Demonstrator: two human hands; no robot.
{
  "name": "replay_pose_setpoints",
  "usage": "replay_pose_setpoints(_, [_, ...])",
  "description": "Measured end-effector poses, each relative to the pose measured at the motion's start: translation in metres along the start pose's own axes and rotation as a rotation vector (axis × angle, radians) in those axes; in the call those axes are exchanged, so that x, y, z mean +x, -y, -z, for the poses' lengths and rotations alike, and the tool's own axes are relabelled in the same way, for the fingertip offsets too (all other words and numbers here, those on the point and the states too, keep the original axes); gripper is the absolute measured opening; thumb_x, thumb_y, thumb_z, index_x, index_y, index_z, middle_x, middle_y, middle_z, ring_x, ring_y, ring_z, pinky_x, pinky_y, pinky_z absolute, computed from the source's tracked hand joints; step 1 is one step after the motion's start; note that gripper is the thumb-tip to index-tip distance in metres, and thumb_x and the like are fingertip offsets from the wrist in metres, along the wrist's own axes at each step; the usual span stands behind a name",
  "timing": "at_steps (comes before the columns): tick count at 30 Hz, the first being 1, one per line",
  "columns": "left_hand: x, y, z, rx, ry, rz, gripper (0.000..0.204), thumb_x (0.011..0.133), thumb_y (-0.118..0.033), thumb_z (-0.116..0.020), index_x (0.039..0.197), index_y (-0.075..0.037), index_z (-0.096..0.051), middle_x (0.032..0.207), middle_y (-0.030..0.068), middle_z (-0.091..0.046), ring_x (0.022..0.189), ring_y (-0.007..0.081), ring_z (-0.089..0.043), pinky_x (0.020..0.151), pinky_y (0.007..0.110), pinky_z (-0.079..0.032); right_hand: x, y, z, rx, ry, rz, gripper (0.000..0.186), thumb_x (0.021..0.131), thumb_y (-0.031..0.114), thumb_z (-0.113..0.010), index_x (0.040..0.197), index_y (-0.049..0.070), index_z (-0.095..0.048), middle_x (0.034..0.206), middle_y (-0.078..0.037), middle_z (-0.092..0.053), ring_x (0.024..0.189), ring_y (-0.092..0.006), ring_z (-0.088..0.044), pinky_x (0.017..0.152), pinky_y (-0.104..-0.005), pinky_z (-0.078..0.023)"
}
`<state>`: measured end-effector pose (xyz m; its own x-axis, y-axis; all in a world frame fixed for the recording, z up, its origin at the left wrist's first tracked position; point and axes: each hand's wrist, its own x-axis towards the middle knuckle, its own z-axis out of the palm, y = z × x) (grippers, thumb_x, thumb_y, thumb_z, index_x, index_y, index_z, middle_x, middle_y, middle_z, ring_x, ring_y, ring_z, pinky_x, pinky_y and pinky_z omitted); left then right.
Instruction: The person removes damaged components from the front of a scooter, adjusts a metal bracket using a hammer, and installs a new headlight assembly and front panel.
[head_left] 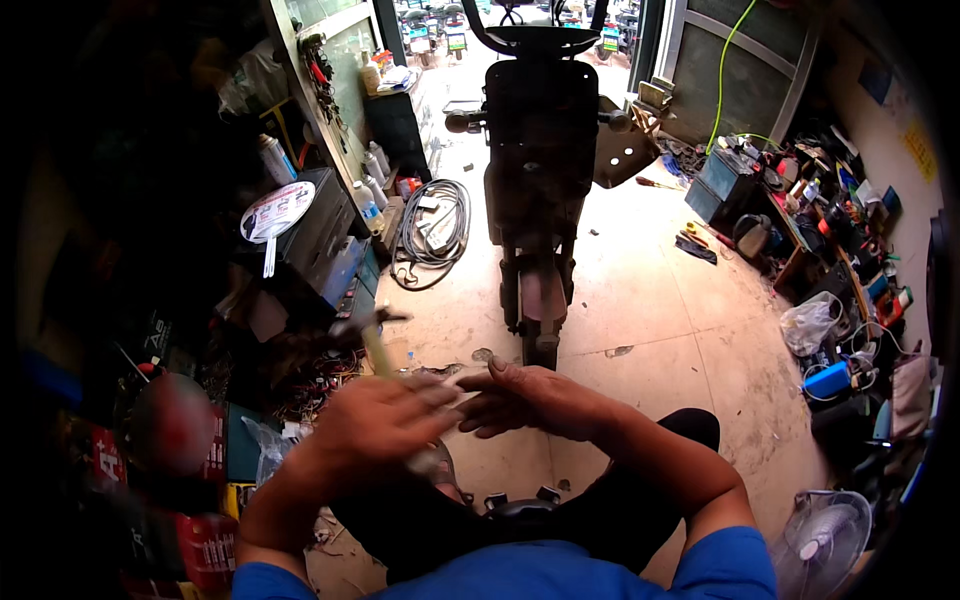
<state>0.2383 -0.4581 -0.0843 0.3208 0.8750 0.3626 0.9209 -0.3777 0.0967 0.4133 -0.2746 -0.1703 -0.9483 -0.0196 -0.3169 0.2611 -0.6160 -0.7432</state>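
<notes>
Left hand (380,425): fingers grasped a blurred, straight, pale-handled hammer (377,350). Right hand (540,398): fingers released, loosely extended. Floor (640,290) pale, stained.

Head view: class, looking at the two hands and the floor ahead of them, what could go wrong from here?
The left hand and right hand are close together, with a blurred, pale-handled tool just beyond the left; a slip might knock or pinch one of them, though the grip cannot be made out.

The dark coil lies on the floor to the left of the motorbike, so a foot could catch in it.
</notes>
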Motion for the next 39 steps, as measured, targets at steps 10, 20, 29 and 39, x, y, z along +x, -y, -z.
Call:
replay_pose_setpoints(10, [0.091, -0.068, -0.111, -0.008, -0.201, -0.446, 0.026, 0.090, -0.013, -0.064, 0.115, -0.014, -0.068, 0.122, 0.0079, -0.070, 0.127, 0.0282, -0.062, 0.095, 0.044, -0.053, -0.071, -0.011, 0.038, 0.322, -0.442, 0.463, 0.034, 0.108, 0.026, -0.054, 0.129, -0.001, -0.057, 0.104, -0.008, -0.065, 0.084, -0.0153, -0.065, 0.074, -0.0277, -0.057])
replay_pose_setpoints(20, [0.133, 0.041, -0.237, -1.065, -0.170, 1.121, 0.042, 0.102, -0.032, -0.062, 0.124, 0.003, -0.063, 0.114, 0.0188, -0.069, 0.102, 0.0335, -0.069, 0.092, 0.050, -0.056, -0.092, -0.053, 0.159, 0.741, -0.544, 0.728, 0.028, 0.111, 0.019, -0.048, 0.130, -0.001, -0.048, 0.082, 0.001, -0.044, 0.061, -0.0034, -0.040, 0.049, -0.0165, -0.037])
replay_pose_setpoints(29, [0.136, 0.060, -0.304, -1.798, -0.274, 1.188, 0.040, 0.109, -0.039, -0.047, 0.104, -0.002, -0.061, 0.080, 0.0100, -0.064, 0.064, 0.0232, -0.063, 0.056, 0.037, -0.055, -0.042, -0.052, 0.194, 0.697, -0.471, 0.516, 0.042, 0.112, 0.031, -0.047, 0.139, 0.000, -0.049, 0.079, 0.002, -0.044, 0.061, -0.0064, -0.041, 0.050, -0.0196, -0.040])
replay_pose_setpoints(39, [0.135, 0.054, -0.308, -1.659, -0.340, 1.178, 0.038, 0.108, -0.038, -0.047, 0.094, -0.004, -0.057, 0.067, 0.0100, -0.060, 0.050, 0.0215, -0.058, 0.048, 0.034, -0.049, 0.005, -0.037, 0.208, 0.565, -0.569, 0.520, 0.041, 0.110, 0.030, -0.048, 0.136, 0.000, -0.051, 0.080, 0.002, -0.047, 0.059, -0.0068, -0.041, 0.049, -0.0207, -0.037])
